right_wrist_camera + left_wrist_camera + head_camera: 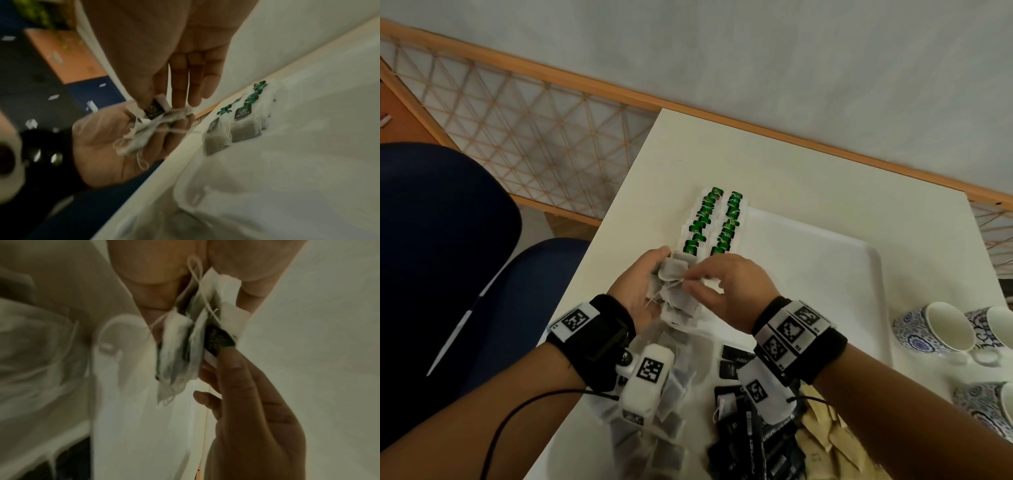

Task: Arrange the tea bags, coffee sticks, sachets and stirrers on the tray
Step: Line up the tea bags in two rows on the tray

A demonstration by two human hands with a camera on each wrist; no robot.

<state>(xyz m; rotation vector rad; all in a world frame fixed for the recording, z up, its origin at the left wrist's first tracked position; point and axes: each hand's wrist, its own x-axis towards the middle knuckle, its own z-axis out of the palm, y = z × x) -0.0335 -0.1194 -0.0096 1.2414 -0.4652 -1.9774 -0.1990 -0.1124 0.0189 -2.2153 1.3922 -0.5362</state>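
Observation:
My left hand (650,274) cups a loose bunch of tea bags (674,294) with tangled strings, just off the tray's near left corner. My right hand (690,279) pinches the dark green tag (154,109) of one bag in that bunch between thumb and fingers. In the left wrist view the same tag (218,339) sits at my right fingertips (234,363), with the bunch (179,356) hanging beside it. Two neat rows of tea bags with green tags (717,222) lie along the left side of the white tray (825,274).
Near me lie a clear plastic bag of more tea bags (667,421), a heap of black coffee sticks (746,442) and beige sachets (825,435). Patterned cups (941,329) stand right of the tray. A blue chair (448,240) is off the table's left edge.

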